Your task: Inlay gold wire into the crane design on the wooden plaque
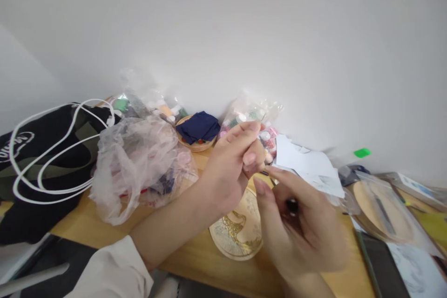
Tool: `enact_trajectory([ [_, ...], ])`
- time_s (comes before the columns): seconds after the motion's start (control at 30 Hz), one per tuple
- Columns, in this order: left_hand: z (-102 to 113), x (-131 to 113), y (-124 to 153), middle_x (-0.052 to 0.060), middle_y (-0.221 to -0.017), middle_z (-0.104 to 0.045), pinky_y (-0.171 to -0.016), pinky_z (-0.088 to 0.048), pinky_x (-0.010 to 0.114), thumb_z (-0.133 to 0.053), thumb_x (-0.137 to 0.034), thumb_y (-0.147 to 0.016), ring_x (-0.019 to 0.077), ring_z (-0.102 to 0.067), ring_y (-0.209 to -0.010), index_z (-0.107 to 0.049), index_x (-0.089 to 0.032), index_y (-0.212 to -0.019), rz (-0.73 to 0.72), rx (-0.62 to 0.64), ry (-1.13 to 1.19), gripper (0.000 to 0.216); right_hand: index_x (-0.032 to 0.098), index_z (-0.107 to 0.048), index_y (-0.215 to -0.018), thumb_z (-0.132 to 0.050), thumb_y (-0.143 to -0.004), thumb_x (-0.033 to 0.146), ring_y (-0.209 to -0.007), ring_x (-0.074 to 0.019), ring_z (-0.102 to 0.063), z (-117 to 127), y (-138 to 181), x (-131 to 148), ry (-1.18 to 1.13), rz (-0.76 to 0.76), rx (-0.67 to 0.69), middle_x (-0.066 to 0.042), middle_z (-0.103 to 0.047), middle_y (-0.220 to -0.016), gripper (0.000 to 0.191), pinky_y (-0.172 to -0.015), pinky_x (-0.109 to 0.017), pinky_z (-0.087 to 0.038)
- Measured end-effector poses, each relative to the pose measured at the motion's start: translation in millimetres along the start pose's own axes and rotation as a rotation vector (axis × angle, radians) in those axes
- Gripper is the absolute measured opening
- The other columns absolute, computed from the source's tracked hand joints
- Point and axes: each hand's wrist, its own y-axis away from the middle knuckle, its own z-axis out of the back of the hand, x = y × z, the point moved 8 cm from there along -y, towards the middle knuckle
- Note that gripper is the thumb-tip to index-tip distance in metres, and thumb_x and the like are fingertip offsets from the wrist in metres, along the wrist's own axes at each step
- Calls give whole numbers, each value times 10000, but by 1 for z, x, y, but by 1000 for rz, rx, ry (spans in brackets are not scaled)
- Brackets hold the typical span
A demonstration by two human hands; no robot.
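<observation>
My left hand point(233, 167) is raised over the table, thumb and forefinger pinched on a thin needle point(263, 117) that juts up from the fingertips. My right hand point(300, 223) is close by on the right, its thumb and forefinger near the left fingers. The curled fingers of that hand close around a thing with a dark, shiny end point(292, 206), mostly hidden. Below both hands lies a round embroidery hoop point(237, 257) with gold and pale stitching on cream cloth, partly covered by my hands. Any thread is too fine to make out.
Left of my hands sits a crumpled clear plastic bag point(136, 163), beside a black cloth bag point(66, 139) and a looped white cable point(38, 186). Folded navy cloth point(199, 126) lies on another hoop. White papers point(307, 163) and a bagged wooden hoop point(377, 209) are right.
</observation>
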Motion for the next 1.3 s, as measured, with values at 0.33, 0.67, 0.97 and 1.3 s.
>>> enact_trajectory([
  [0.33,-3,5,-2,-97,-396,-278,-441,-274,139,-514,-157,-981,44,-259,-394,-567,-155,-724,-38,44,-54,262,291,-705,-1066,-730,-838,159,-495,-107,-503,5,1,4,245,160,-16,49,-591,-577,264,-520,-250,-413],
  [0.67,-1,-5,-1,-94,-378,-296,-444,-250,180,-556,-169,-953,42,-255,-389,-564,-163,-706,-220,12,-159,248,283,-689,-1058,-677,-893,235,-488,-111,-513,6,-3,11,348,183,124,41,-604,-560,172,-527,-256,-411],
  [0.97,-1,-8,1,-96,-375,-315,-445,-259,181,-551,-155,-958,38,-264,-378,-569,-169,-706,-232,2,-186,253,210,-635,-1029,-585,-934,155,-468,-91,-493,0,-13,18,291,229,251,57,-568,-535,120,-493,-248,-371],
  [1.3,-3,-7,1,-97,-374,-337,-444,-250,168,-513,-130,-978,26,-258,-382,-570,-155,-721,-220,16,-153,265,141,-698,-829,-574,-906,128,-392,-69,-467,2,-21,33,203,249,216,50,-513,-480,146,-434,-229,-392],
])
